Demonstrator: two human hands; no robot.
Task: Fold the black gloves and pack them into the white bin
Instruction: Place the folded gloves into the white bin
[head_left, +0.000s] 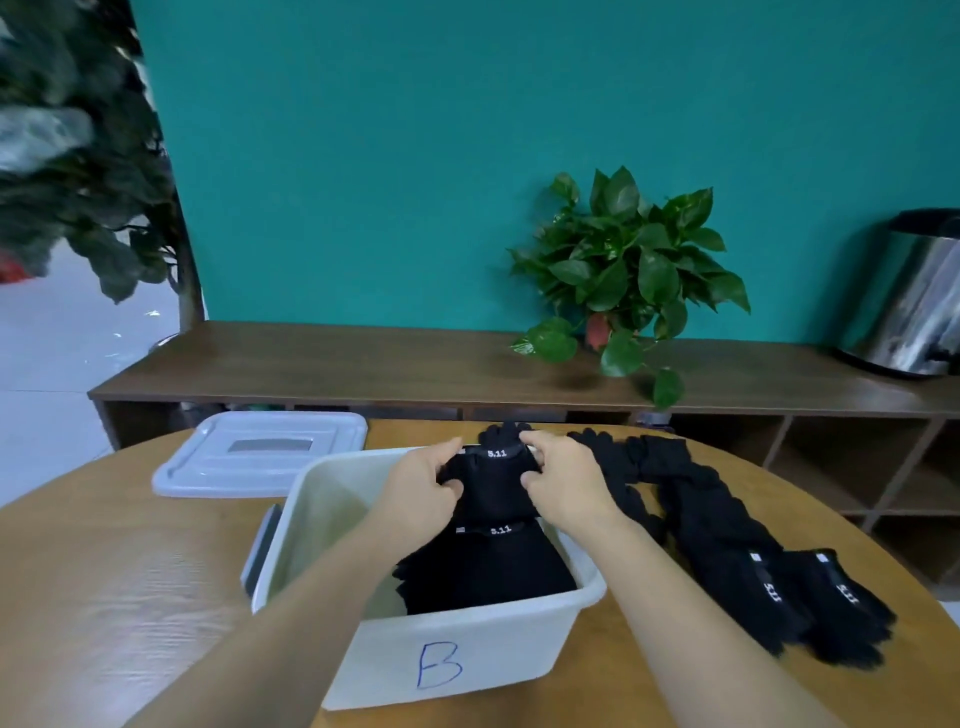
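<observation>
We see both hands pinching folded black knit glove (493, 480) at 12 o'clock over white plastic bin (457, 654): left hand (423, 486), right hand (563, 475) grip side edges. Stack of folded black gloves (488, 566) already inside. Risk, we judge: fold springs open on release; glove snags far rim. Unfolded black gloves (727, 535) wait at 3 o'clock on wooden tabletop (130, 571).
</observation>
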